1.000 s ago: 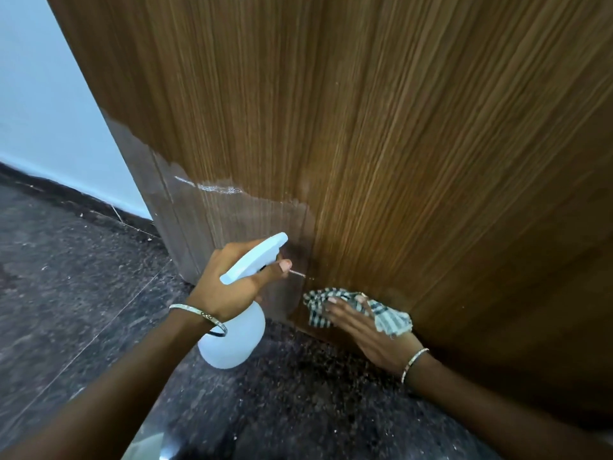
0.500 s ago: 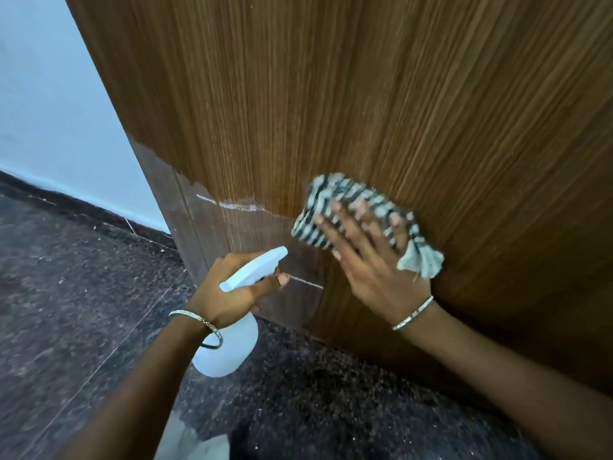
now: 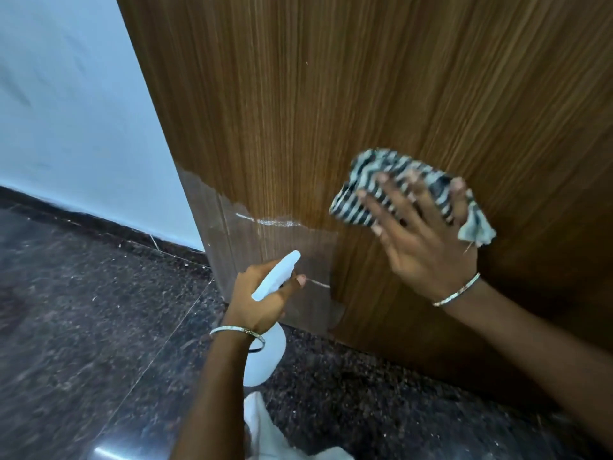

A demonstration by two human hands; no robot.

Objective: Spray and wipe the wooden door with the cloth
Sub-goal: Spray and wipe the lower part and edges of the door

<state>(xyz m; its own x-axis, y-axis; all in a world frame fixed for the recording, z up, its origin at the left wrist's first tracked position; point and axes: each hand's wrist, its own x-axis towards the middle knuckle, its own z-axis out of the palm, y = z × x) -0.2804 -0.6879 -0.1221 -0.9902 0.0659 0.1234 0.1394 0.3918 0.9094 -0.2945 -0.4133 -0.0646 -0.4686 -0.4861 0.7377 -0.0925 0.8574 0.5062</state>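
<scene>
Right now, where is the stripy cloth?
In the head view the stripy cloth is at the right, pressed flat against the wooden door under the right hand, above and to the right of the spray bottle.

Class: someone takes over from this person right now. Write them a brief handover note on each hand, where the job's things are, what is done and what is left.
Left hand: gripping the white spray bottle, nozzle aimed at the door's lower corner.
Right hand: pressing the striped cloth flat on the wooden door, fingers spread.
Done: cannot tell what has been wiped; a pale patch covers the lower corner.
Left: wipe the door, including that corner.
</scene>
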